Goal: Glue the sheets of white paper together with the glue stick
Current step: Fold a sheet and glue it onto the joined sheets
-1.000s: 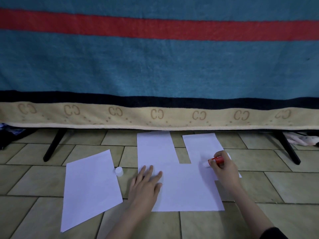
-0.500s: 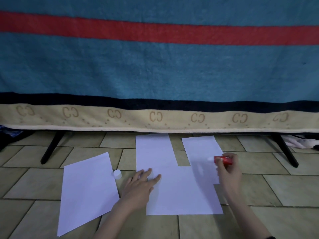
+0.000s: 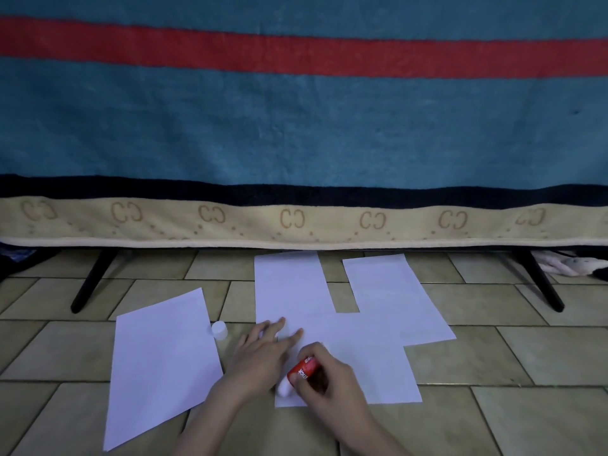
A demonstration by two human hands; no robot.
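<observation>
Gripping red glue stick (image 3: 302, 370) in right hand (image 3: 329, 380), left hand (image 3: 263, 353) spread flat on paper (image 3: 362, 340)

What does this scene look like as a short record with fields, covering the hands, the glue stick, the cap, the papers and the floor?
left hand: fingers spread flat, pressing the joined sheets
right hand: grips the glue stick
glue stick: red, tilted, white tip down at the near left corner of the joined sheets
joined sheets: white, overlapping, flat on the floor
loose sheet: white, lies apart to the left
cap: white, off the stick, on the floor at the loose sheet's edge
floor: beige tiles
backdrop: striped blanket
</observation>
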